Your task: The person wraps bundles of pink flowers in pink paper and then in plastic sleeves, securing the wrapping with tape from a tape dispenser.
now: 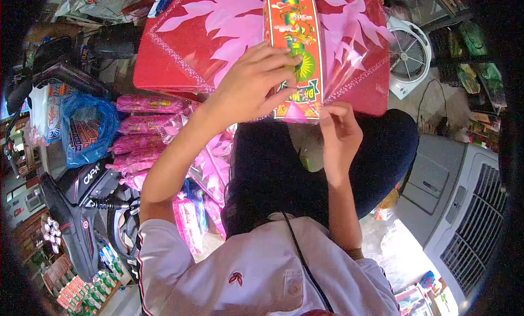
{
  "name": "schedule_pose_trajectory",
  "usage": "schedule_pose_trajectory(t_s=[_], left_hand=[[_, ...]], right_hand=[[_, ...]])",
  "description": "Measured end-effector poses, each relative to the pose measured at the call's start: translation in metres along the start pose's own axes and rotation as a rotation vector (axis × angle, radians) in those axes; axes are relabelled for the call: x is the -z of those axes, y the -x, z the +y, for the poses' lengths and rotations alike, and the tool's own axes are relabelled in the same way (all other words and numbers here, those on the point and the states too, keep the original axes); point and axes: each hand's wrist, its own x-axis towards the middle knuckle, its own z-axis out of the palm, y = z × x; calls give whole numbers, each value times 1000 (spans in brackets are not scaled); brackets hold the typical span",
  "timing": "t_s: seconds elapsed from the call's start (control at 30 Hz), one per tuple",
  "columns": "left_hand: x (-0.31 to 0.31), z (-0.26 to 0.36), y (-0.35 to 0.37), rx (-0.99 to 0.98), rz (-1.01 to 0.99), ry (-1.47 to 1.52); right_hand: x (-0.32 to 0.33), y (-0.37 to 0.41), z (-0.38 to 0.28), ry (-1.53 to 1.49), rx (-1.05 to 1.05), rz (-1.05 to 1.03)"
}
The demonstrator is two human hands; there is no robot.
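A long orange printed box [311,43] lies lengthwise in front of me, with a green and yellow sunburst picture on its top. Under and around it spreads clear plastic wrap [349,59] with pink leaf shapes and a dotted border. My left hand [262,78] rests across the box from the left, fingers slightly bent and apart on its top face. At the box's near right corner, my right hand [339,130] pinches the edge of the wrap between thumb and fingers. Both sit on a red table [164,59].
Several pink wrapped packs [147,125] are stacked at the left, beside a blue plastic bag [87,130]. A motorbike [82,207] stands farther left. To the right are a white fan [409,54] and a grey air cooler [447,190].
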Motion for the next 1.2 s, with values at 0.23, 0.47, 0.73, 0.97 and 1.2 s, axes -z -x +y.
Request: schedule_pose_trajectory(t_s=[0.23, 0.47, 0.73, 0.97, 1.2], left_hand=[[-3, 1, -2, 4, 8, 1], [-2, 0, -2, -5, 11, 21], [1, 5, 0, 49, -22, 61], [2, 3, -3, 45, -34, 47], [0, 2, -2, 46, -29, 54]], right_hand=[[5, 15, 6, -557, -351, 219], [7, 38, 19, -352, -262, 496], [-16, 48, 26, -659, -596, 57], [-25, 38, 29, -711, -468, 223], [-24, 32, 35, -505, -424, 290]])
